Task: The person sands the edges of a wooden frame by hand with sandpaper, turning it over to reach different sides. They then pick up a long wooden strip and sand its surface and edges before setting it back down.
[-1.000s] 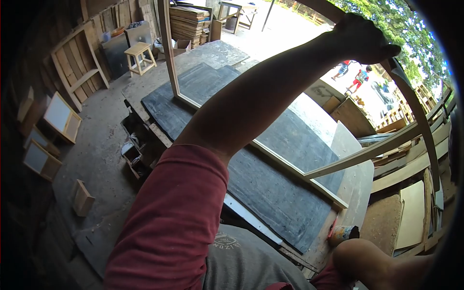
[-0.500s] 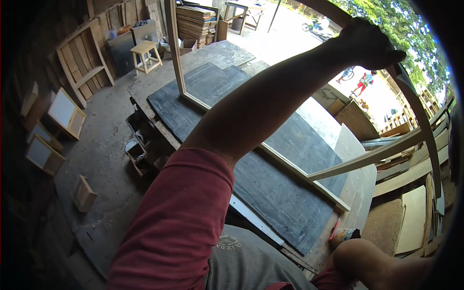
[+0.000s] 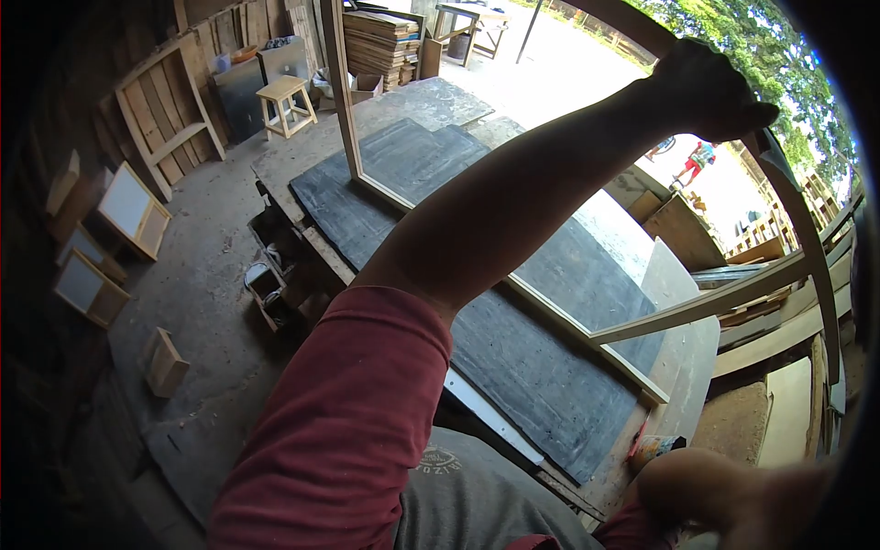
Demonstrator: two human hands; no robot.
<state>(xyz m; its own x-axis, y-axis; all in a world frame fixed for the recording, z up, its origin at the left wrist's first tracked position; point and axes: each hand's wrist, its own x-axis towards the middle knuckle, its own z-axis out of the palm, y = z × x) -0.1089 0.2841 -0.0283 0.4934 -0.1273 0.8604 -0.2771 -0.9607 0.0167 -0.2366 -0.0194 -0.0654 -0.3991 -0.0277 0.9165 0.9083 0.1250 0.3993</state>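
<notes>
My left arm, in a red sleeve, reaches up across the view. High at the upper right, my left hand (image 3: 706,87) is closed around the top rail of a large wooden frame (image 3: 632,376), its thumb pointing right. The frame stands upright on a dark board (image 3: 541,385) laid over a worktable; one post (image 3: 341,92) rises at the left and a rail slants off to the right. My right arm is bent at the lower right, and its hand is out of sight past the dark image edge.
A paint-stained can (image 3: 658,446) sits at the table's near right corner, by a red tool. Wooden planks (image 3: 779,348) pile up on the right. Leftward are a stool (image 3: 286,105), small framed panels (image 3: 133,211) and a wooden block (image 3: 166,364) on the floor. People (image 3: 698,160) are outside.
The whole view has shifted slightly, with the table and frame appearing a little further right. My left hand keeps its grip on the frame. The motorcycle outside has gone from sight.
</notes>
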